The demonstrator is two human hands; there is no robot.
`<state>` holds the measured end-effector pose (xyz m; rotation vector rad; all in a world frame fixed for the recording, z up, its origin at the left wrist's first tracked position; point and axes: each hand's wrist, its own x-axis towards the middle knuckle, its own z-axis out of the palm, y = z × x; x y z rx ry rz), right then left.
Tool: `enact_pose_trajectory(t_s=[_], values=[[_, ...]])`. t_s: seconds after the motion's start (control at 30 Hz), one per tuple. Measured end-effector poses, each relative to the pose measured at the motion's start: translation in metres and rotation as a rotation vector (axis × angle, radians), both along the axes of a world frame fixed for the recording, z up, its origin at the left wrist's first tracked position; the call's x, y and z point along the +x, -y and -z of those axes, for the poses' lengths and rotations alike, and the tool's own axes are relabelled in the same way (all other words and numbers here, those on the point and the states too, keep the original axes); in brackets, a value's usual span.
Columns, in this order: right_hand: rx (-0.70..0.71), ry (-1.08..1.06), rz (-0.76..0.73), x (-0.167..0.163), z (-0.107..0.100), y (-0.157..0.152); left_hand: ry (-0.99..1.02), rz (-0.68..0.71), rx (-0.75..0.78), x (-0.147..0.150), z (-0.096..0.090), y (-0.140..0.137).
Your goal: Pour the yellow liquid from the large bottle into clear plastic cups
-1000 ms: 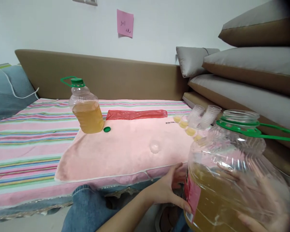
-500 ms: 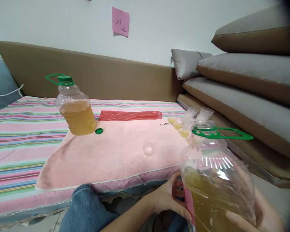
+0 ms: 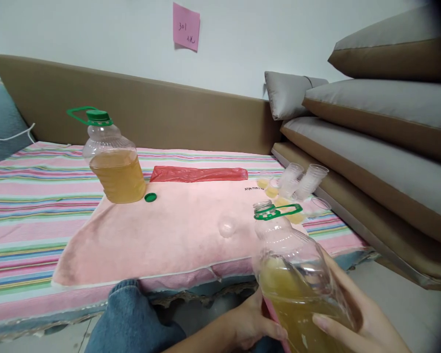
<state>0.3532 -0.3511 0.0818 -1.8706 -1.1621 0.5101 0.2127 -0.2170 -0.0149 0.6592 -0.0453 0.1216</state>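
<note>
A big clear plastic bottle (image 3: pixel 301 284) of yellowish liquid leans to the left at the cloth's front edge, its mouth uncapped and a green carry handle (image 3: pixel 284 211) round the neck. My left hand (image 3: pixel 255 318) grips its left side low down. On the right side my right hand (image 3: pixel 356 314) is wrapped round it, thumb across the front. Ahead of the mouth, to the left, a small clear plastic cup (image 3: pixel 227 227) sits on the pink cloth (image 3: pixel 161 235). Farther left lies a loose green cap (image 3: pixel 150 197).
A second, capped bottle (image 3: pixel 118 176) of similar liquid stands at left. A folded red plastic bag (image 3: pixel 198 174) lies behind the cloth. Cups of yellow liquid (image 3: pixel 272 192) and stacked clear cups (image 3: pixel 310 181) are at right, near piled cushions (image 3: pixel 375 142).
Both hands have brought the uncapped bottle leftward and tipped its mouth to the left, closer to the small cup. More cups at the right have come into sight.
</note>
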Motion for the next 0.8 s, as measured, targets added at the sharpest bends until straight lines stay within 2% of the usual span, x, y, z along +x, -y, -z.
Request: enact_pose_trajectory(t_s=[0.33,0.57,0.8], values=[[-0.085,0.024,0.000,0.003,-0.003,-0.010,-0.120,-0.010,-0.060,0.004,0.027,0.011],[-0.117,0.013,-0.016,0.004,-0.011,-0.014,-0.129,0.015,-0.074,0.005,0.023,0.016],[-0.130,-0.006,-0.029,0.009,-0.008,-0.013,-0.136,0.039,-0.084,0.007,0.017,0.022]])
